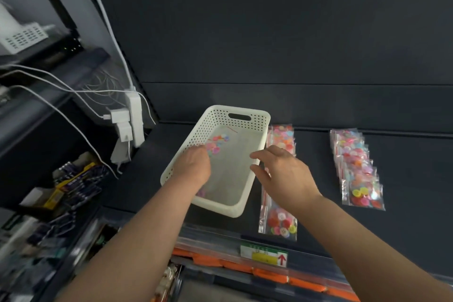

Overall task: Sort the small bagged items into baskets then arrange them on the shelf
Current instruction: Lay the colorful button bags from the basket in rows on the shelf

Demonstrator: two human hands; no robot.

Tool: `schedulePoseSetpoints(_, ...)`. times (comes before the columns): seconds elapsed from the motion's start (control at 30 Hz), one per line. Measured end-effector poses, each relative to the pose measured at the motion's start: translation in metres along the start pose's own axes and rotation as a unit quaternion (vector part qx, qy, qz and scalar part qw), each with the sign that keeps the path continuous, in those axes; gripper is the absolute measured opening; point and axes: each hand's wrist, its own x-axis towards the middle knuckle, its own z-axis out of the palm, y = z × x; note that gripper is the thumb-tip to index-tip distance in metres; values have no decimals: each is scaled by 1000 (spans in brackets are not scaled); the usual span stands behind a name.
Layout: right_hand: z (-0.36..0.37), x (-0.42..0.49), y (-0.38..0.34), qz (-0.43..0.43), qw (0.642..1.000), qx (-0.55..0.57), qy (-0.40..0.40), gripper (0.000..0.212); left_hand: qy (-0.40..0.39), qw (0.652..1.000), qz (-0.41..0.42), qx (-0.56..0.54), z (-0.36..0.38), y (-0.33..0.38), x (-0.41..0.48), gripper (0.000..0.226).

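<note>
A white perforated basket (255, 154) stands on the dark shelf. My left hand (193, 167) reaches inside it and holds a clear bag of coloured buttons (218, 143) near the basket's left wall. My right hand (284, 174) hovers with relaxed spread fingers over the basket's right rim, holding nothing. Just right of the basket lies a row of button bags (282, 224) on the shelf, partly hidden by my right wrist. A second overlapping row of button bags (358, 169) lies further right.
A white power strip (134, 117) with plugs and cables hangs at the left. A lower-left shelf holds dark packaged goods (78, 179). Below the shelf's front edge sit a price label (267, 255) and orange packages (245, 267).
</note>
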Motion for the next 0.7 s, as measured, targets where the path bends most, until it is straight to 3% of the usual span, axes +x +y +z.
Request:
schedulePoseSetpoints(0.13,4,-1,-1,20,1000,2,-3,34,-29,996,39,-77,3,2,8,43)
schedulePoseSetpoints(0.23,3,0,-2,29,1000,7,6,33,24,988,46,-145,-2,1,15,34)
schedulePoseSetpoints(0.33,1,1,-5,35,999,8,9,33,65,993,26,-94,-3,2,25,32)
schedulePoseSetpoints(0.57,-3,2,-4,47,999,14,-4,33,17,999,32,27,7,6,31,24)
schedulePoseSetpoints(0.63,-3,2,-4,52,998,23,-13,33,51,998,36,-6,0,4,28,20)
schedulePoseSetpoints(0.7,-2,2,-3,60,997,52,-4,31,112,984,54,-124,-12,5,19,13)
